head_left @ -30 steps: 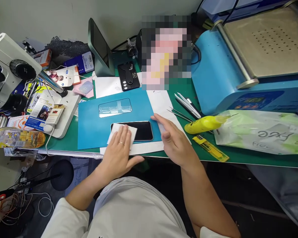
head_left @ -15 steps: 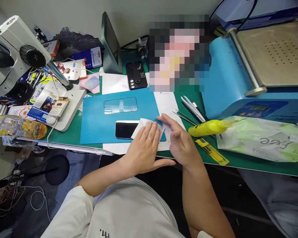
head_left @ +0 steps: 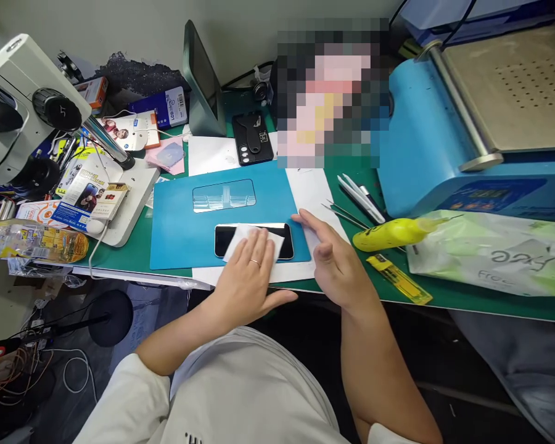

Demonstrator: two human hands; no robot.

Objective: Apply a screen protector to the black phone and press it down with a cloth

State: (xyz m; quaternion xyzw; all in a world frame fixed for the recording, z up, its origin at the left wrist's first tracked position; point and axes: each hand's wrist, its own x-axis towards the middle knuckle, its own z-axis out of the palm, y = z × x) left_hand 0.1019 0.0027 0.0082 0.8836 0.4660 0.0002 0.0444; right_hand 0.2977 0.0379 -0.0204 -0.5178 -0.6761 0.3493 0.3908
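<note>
A smartphone with a dark screen lies face up on a blue mat. Across the middle of its screen rests a white wipe. My left hand presses flat on that wipe, fingers stretched out together and thumb apart, with a ring on one finger. Just right of the phone, my right hand is empty, its index finger extended over the mat's edge and its fingers apart. Behind the phone, a clear screen protector with a dark border lies on the mat.
Right of my hands are tweezers, a yellow bottle, a yellow packet, a wipes pack and a blue machine. A microscope stand and a plastic bottle stand left. A black phone case lies behind.
My left hand has slid leftward with the wipe, from the phone's right end to its middle, uncovering the right end. My right hand has stayed nearly in place.
</note>
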